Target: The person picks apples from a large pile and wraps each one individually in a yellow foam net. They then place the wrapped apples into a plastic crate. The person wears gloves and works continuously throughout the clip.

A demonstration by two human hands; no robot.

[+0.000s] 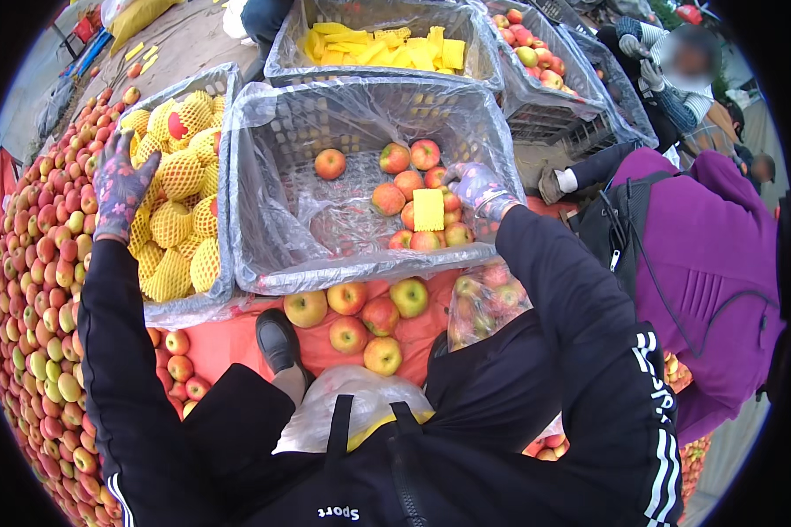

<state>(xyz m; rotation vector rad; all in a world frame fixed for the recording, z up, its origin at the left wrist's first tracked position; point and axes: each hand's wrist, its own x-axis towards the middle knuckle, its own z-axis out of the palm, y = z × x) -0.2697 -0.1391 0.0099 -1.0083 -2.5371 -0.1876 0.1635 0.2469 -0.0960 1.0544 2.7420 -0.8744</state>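
Note:
My left hand [120,188], in a flowered glove, is spread over the left edge of a plastic-lined crate [229,197] of apples in yellow foam nets [179,174]. No object shows in its grasp. My right hand [478,188], gloved alike, reaches into the right part of the middle lined crate [369,267]. Its curled fingertips are beside a red apple [434,176]; whether they grip it I cannot tell. Just left of that hand, a flat yellow foam net [428,209] rests on several bare apples [389,198]. One apple [330,163] sits apart in this crate.
Behind stands a crate of flat yellow nets [389,49]; a crate of bare apples [534,56] is to its right. A large apple heap [46,263] rises at left. Loose apples [380,316] lie by my feet. A person in purple [705,277] is close at right.

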